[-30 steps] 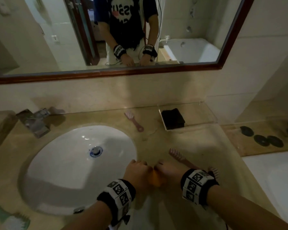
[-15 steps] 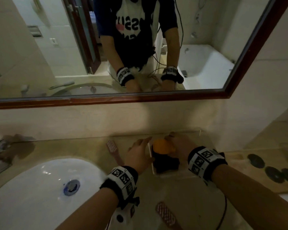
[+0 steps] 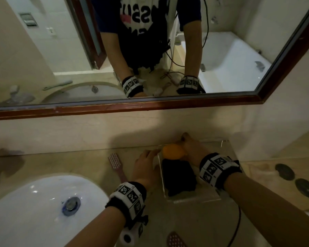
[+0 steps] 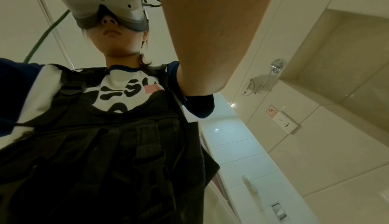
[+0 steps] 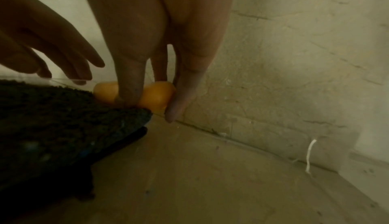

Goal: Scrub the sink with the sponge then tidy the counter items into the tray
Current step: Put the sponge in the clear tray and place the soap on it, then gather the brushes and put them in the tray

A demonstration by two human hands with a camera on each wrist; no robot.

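the right hand [image 3: 189, 148] reaches into the clear tray [image 3: 194, 198] and grasps an orange rounded object [image 3: 173, 152] at the tray's far end — thumb and fingers [image 5: 176, 101] curled around it. it touches the dark sponge [image 3: 178, 177] lying inside the tray. the left hand [image 3: 144, 168] rests its relaxed fingers on the tray's left wall, grasping nothing. a pink brush [image 3: 115, 162] lies left of the tray — the sink [image 3: 34, 211] further left.

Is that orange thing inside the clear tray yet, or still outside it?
Inside: the orange rounded object lies within the clear plastic tray, beside the black cloth, the right hand gripping it.
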